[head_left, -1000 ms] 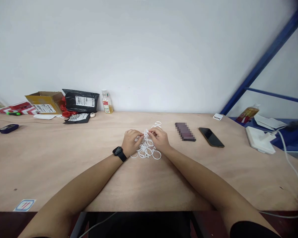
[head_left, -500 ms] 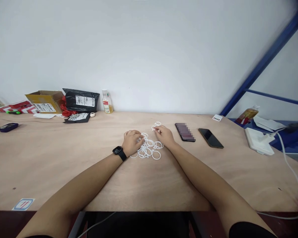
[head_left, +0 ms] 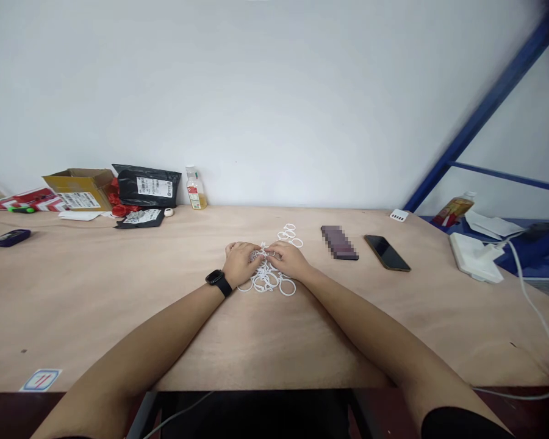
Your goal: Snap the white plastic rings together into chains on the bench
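Observation:
A tangle of several thin white rings (head_left: 269,279) lies on the wooden table (head_left: 265,329) in front of me. My left hand (head_left: 241,262), with a black watch at the wrist, rests on the left side of the pile with its fingers curled into the rings. My right hand (head_left: 289,259) meets it from the right, fingertips pinched on the rings at the top of the pile. A smaller group of loose white rings (head_left: 290,234) lies just behind my right hand.
A dark blurred block (head_left: 339,242) and a black phone (head_left: 387,252) lie to the right. Further right are a white box (head_left: 474,257), a cable and a blue shelf frame. At the back left stand a cardboard box (head_left: 79,188), black bags (head_left: 146,185) and a small bottle (head_left: 194,189).
My right hand reached back to the small group of rings behind the pile half a second ago, then returned to the pile and met my left hand again. The left hand stayed put.

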Motion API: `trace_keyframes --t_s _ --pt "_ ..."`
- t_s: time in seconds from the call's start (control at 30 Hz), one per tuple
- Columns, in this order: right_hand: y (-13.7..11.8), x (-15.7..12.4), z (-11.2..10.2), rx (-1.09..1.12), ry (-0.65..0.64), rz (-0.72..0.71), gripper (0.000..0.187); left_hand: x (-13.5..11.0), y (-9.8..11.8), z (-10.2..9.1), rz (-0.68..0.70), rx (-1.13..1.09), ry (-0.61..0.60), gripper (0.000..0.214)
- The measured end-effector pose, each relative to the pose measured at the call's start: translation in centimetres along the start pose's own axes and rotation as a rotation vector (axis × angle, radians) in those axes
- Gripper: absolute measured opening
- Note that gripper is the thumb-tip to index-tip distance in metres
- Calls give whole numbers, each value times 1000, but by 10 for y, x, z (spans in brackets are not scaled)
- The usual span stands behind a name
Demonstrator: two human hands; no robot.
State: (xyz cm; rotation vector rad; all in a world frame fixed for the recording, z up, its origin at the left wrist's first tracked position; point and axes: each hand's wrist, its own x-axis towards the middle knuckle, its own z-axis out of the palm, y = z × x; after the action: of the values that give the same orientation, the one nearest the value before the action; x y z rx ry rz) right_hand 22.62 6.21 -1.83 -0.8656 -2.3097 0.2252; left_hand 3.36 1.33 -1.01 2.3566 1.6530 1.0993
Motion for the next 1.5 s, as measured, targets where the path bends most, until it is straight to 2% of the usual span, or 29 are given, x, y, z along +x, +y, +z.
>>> trace_keyframes --t_s 0.13,0.23,0.4,0.63,0.8,1.17,1.33,1.5 --pt "-3 -1 -1 28 144 -48 18 0 1 -3 -3 -49 68 13" --pt "-9 -1 -4 103 196 -82 16 -1 0 -4 47 -105 140 12" --pt "-18 -1 -5 213 268 67 20 -2 -1 -5 134 -134 151 28" --pt "-22 -1 -7 252 289 -94 15 0 -2 -6 180 -109 136 13" --pt "-23 -1 -10 275 240 -122 16 0 -3 -7 192 -103 125 14" --pt "-27 0 -14 247 218 -166 16 -2 -1 -8 249 -78 117 16" --pt "-28 0 -11 175 290 -60 18 -1 -1 -8 187 -60 132 16" --pt "-1 0 -14 80 413 188 22 0 -1 -6 136 -61 81 15"
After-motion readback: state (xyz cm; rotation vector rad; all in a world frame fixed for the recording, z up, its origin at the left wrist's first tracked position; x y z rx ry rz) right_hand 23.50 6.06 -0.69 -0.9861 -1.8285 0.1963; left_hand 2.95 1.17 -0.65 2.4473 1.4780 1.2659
